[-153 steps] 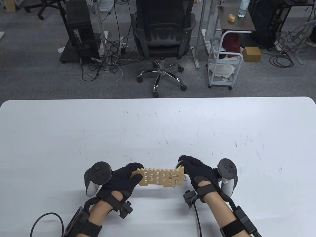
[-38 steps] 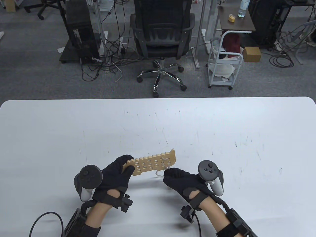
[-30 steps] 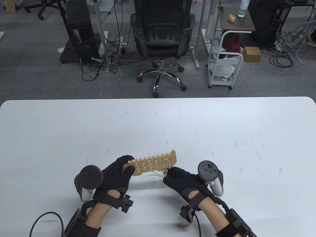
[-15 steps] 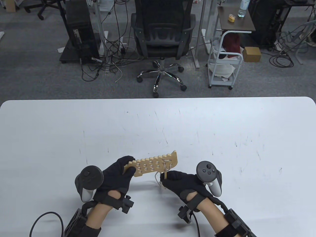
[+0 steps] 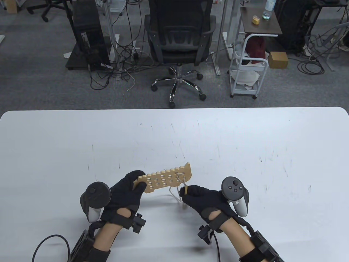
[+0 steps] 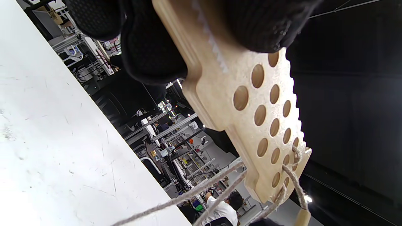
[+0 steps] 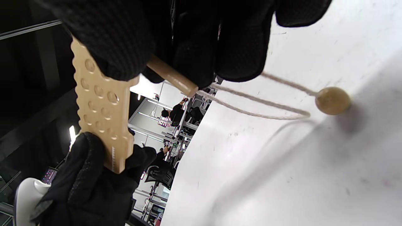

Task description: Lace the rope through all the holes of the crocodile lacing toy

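Observation:
The wooden crocodile board [image 5: 166, 180] with rows of holes is lifted off the white table [image 5: 174, 136], tilted up to the right. My left hand [image 5: 128, 188] grips its left end [image 6: 201, 62]. Beige rope [image 5: 174, 192] runs through holes at the board's right end [image 6: 292, 175] and loops down below it. My right hand [image 5: 195, 195] pinches the rope's wooden needle tip [image 5: 185, 190] just under the board's lower edge; the same stick [image 7: 171, 77] shows between its fingers. A wooden bead [image 7: 333, 100] ends the rope near the table.
Beyond the table's far edge stand an office chair [image 5: 180, 41], a white cart [image 5: 246, 71] and a small side table [image 5: 260, 20]. Cables lie on the grey floor.
Since five seconds ago the board rose and tilted, and my right hand left its right end to take the needle tip below. In the last half second the board shifted slightly left.

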`<state>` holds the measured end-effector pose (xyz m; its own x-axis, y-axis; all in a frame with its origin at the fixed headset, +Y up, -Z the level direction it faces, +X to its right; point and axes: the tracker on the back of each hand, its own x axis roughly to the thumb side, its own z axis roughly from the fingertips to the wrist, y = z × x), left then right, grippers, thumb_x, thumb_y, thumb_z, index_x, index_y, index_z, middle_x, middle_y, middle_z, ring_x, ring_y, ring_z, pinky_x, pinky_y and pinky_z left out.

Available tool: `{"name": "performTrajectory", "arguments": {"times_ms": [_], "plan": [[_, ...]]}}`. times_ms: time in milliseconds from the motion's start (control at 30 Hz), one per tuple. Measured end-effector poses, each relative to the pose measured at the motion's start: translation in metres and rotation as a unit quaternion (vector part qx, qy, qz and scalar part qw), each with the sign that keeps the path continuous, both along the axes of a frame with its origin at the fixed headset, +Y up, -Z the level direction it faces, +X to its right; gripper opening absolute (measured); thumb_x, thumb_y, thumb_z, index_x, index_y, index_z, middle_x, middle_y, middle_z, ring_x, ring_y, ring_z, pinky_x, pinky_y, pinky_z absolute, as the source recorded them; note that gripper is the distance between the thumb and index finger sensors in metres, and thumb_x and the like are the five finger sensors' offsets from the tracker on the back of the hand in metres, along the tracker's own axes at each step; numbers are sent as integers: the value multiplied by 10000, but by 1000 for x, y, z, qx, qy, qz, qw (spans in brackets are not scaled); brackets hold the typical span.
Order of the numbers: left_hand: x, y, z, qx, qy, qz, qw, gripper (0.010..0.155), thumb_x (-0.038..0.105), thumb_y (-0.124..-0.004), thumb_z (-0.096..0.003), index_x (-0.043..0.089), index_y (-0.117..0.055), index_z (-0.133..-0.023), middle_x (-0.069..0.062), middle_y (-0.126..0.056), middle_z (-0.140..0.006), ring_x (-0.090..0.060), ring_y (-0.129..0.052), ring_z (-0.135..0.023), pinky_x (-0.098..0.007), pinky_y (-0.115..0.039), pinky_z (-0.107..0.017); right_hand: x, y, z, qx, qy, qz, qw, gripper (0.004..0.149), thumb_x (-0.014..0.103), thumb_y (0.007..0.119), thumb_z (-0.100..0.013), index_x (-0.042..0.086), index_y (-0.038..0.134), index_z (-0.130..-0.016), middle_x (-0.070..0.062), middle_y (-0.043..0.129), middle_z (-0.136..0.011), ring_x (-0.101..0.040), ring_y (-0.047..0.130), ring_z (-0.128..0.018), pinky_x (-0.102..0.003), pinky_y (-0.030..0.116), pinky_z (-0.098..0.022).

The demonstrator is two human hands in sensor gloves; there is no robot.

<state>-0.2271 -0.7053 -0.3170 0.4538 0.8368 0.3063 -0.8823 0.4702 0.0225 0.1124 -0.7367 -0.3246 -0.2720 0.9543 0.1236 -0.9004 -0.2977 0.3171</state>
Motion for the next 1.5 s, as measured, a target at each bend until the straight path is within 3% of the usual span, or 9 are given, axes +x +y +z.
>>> {"name": "performTrajectory", "arguments": {"times_ms": [1000,1500], "plan": [[-18,-13,-12,-36,44,-2,998,531,409,-807,-384,277,-727,-891,25,-912,-757,-243,-965,-572,-519,-687,-669,47,20,-13,22,-88,-57,994,445,307,876,-460,250,759,-886,-53,951,-761,-371,904,-738,-622,592,-625],[-29,-21,-18,-62,73,-10,995,531,408,-808,-383,273,-729,-891,21,-914,-755,-245,-966,-568,-520,-688,-666,87,35,-16,43,-165,-114,979,406,342,854,-477,264,788,-870,-70,928,-808,-381,884,-750,-629,578,-628]]}}
